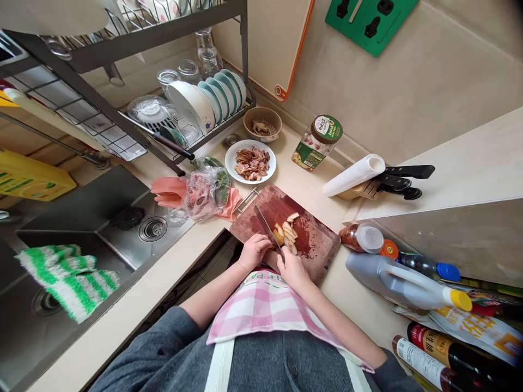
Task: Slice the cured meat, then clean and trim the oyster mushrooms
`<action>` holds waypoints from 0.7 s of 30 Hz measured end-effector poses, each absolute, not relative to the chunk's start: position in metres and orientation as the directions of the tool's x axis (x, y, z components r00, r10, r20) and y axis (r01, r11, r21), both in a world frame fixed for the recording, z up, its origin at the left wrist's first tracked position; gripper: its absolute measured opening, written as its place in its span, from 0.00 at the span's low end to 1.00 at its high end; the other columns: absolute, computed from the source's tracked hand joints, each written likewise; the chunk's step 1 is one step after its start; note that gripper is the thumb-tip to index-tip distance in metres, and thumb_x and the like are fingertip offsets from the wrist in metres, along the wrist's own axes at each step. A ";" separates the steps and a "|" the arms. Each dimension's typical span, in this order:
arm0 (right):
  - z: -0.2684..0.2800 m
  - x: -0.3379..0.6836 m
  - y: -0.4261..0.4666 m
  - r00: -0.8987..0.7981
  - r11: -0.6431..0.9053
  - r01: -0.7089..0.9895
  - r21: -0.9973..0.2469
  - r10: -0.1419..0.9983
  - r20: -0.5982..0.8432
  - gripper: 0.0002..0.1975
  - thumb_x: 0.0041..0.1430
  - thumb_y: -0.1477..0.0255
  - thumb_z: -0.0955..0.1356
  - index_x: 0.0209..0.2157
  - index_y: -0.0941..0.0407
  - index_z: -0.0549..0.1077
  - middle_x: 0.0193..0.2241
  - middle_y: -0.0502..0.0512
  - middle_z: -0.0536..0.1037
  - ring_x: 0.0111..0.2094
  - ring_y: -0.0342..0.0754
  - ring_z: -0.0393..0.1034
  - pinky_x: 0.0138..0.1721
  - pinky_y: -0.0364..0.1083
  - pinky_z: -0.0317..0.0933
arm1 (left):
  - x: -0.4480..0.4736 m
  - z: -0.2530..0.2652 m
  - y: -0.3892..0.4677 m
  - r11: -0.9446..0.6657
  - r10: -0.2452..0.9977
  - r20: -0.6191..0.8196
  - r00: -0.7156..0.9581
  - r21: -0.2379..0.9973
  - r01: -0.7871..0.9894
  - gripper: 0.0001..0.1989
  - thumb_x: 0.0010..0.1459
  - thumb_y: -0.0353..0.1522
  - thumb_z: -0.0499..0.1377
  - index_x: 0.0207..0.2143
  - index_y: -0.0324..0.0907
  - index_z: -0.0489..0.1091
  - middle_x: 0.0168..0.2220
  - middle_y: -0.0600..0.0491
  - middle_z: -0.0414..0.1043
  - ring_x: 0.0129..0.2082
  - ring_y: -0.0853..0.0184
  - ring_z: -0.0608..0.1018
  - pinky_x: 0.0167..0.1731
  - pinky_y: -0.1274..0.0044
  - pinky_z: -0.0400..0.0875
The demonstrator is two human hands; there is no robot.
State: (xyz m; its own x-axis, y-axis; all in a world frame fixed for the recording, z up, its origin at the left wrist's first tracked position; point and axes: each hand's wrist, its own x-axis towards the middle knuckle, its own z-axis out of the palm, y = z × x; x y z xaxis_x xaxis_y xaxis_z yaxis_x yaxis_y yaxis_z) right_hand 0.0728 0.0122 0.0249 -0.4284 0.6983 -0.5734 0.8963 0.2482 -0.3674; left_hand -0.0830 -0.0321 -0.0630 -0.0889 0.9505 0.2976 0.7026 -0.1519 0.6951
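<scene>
My right hand (293,268) is closed round the handle of a kitchen knife (266,224), its blade slanting away across a reddish-brown cutting board (316,245). Left of the blade, my left hand (255,251) rests at the board's near edge with fingers curled in; whatever they hold is hidden. Pale slices with yellow-brown edges (289,233) lie in a loose pile on the board, right of the blade. Beyond the board stands a white plate (229,161) with sliced brownish-pink meat (252,163).
Left lie a plastic-wrapped bundle (204,193), pink gloves (167,190) and the sink (118,245) with a green-striped cloth (73,275). A dish rack (163,32), strainer basket (262,122) and green-lidded jar (317,140) stand behind. A knife block (362,190) and bottles (396,280) line the right.
</scene>
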 end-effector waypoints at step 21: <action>0.047 0.124 0.006 -0.514 0.301 0.847 -0.438 0.672 -0.533 0.08 0.60 0.70 0.57 0.35 0.54 0.66 0.23 0.52 0.74 0.25 0.45 0.68 0.25 0.40 0.46 | -0.085 -0.057 -0.030 -0.174 0.955 0.293 -0.044 0.673 0.719 0.12 0.60 0.32 0.51 0.31 0.44 0.73 0.32 0.52 0.73 0.33 0.70 0.73 0.36 0.77 0.69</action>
